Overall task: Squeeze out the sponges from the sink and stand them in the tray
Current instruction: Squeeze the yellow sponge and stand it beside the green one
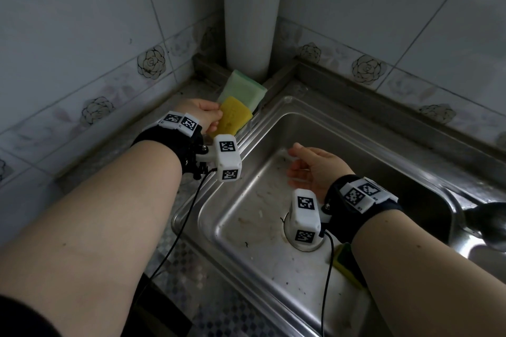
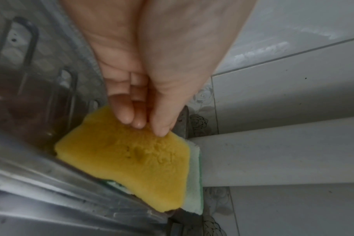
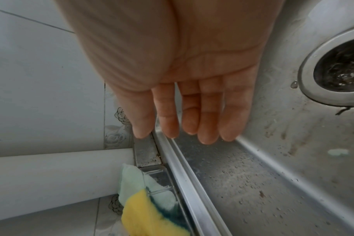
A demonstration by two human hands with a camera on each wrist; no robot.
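yellow sponge (image 1: pixel 236 115) edge in left hand (image 1: pixel 202 115)

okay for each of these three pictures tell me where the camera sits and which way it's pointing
Head: worn on the head, looking down at the steel sink; both forearms and hands show.
Left wrist: looks along the left hand, which pinches the yellow sponge.
Right wrist: looks along the empty right hand above the sink basin.
All three share the yellow sponge and the pale green sponge.

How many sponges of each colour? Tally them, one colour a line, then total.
Yellow: 2, the held sponge and the loose sponge
Pale green: 1, the pale green sponge
Total: 3
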